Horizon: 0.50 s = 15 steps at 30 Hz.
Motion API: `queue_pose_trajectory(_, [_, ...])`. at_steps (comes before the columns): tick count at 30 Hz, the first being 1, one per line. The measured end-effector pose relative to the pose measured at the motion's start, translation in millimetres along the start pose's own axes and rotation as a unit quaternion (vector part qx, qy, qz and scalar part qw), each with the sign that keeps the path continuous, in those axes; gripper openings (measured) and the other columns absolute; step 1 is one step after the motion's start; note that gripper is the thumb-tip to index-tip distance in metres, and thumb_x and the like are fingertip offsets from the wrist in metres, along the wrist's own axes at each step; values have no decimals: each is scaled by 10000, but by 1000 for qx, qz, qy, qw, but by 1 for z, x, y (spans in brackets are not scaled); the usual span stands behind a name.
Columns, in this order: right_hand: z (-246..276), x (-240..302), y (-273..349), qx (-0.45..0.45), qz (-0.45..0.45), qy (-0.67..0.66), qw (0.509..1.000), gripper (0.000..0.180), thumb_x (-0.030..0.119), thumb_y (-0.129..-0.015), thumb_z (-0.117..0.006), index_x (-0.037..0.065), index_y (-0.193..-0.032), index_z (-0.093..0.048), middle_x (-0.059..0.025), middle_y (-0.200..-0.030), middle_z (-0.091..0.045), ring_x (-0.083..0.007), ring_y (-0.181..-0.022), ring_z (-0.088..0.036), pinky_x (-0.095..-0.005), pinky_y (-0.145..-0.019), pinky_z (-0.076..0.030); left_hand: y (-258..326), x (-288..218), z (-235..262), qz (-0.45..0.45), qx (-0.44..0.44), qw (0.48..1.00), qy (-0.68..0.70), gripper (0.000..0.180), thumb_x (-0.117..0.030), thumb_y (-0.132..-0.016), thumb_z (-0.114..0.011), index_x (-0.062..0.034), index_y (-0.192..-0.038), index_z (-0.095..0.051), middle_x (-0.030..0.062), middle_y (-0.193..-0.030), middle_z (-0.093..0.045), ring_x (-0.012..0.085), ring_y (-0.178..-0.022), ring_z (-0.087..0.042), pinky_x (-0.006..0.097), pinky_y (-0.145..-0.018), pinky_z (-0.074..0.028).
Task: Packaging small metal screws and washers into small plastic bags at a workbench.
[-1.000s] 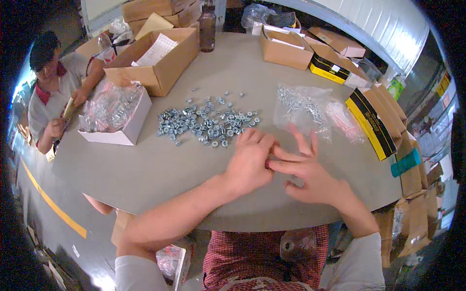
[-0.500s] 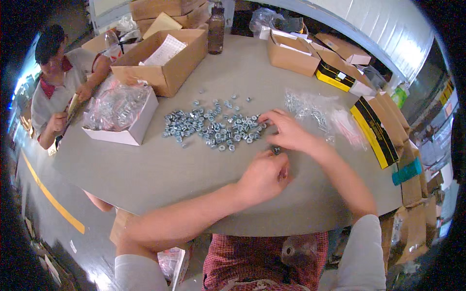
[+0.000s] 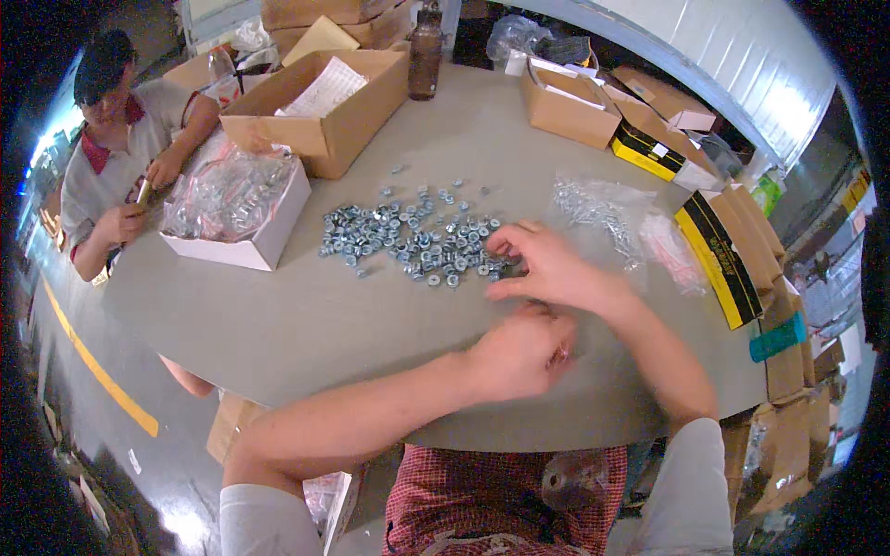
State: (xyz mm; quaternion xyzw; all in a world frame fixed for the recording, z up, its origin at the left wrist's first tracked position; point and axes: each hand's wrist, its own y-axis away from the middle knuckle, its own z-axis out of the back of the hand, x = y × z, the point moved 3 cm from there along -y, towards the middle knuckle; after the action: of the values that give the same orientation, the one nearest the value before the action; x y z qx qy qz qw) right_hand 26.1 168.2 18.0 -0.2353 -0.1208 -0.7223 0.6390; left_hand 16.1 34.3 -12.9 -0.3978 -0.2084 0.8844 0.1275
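A loose pile of small silvery metal nuts [image 3: 408, 232] lies on the grey table [image 3: 371, 324]. My right hand [image 3: 552, 269] is at the pile's right edge, thumb and fingers curved apart around the outermost nuts. No nut shows clearly in its grasp. Just below it, my left hand [image 3: 524, 352] is closed in a fist. A reddish, shiny bit shows at the curled fingers, but what they hold is hidden. Beyond my right hand lie a clear plastic bag of screws [image 3: 593, 215] and a stack of clear bags with red edges [image 3: 672, 252].
At left stands a white box [image 3: 227, 252] of filled plastic bags, with a large cardboard box [image 3: 357, 116] behind it. A brown bottle [image 3: 425, 60] stands at the far edge. Cartons [image 3: 570, 109] line the right side. Another person [image 3: 116, 157] works at far left.
My right hand has turned, its thumb now lower and apart from its fingers. My left hand has shifted slightly right, and the nut seen at its thumb is out of sight.
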Motion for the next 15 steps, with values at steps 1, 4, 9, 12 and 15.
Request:
queue_pose_trajectory(1, [-1, 5, 1, -2, -2, 2, 1000, 428, 175, -766, -790, 72, -1135, -598, -81, -1104, -592, -211, -1003, -586, -347, -807, -537, -1, -1, 0, -3, 1, 1000, 1, 167, -150, -787, -707, -64, -826, -569, 156, -781, -609, 380, -842, -599, 491, -746, -485])
queue_pose_trajectory(4, [-1, 10, 5, -25, 5, 49, 998, 322, 106, -747, -752, 53, -1037, -621, -145, -1053, -645, -317, -978, -632, -405, -856, -515, -1, -8, -4, -75, 61, 995, 21, 158, -141, -799, -689, -72, -852, -557, 140, -777, -598, 377, -842, -588, 492, -747, -484])
queue_pose_trajectory(9, [11, -12, 21, 1, 57, -53, 997, 296, 49, -751, -675, 55, -1042, -621, -106, -1038, -637, -273, -974, -625, -393, -841, -518, 2, -9, -2, -52, 52, 997, 5, 143, -122, -779, -684, -73, -803, -551, 121, -758, -580, 324, -848, -586, 454, -744, -497])
queue_pose_trajectory(12, [27, -8, 32, 75, 28, -107, 991, 392, 37, -749, -660, 65, -1139, -619, -90, -1069, -620, -249, -998, -610, -371, -853, -522, 2, -5, -6, -56, 64, 996, 8, 169, -173, -815, -686, -89, -872, -551, 126, -791, -594, 354, -879, -590, 483, -758, -493])
queue_pose_trajectory(15, [36, -17, 42, 103, 14, -123, 987, 541, 64, -737, -677, 80, -1268, -578, -85, -1105, -602, -240, -1036, -595, -361, -880, -521, 1, -7, -5, -63, 70, 995, -28, 172, -178, -815, -691, -90, -867, -553, 122, -795, -594, 352, -882, -590, 484, -762, -497])
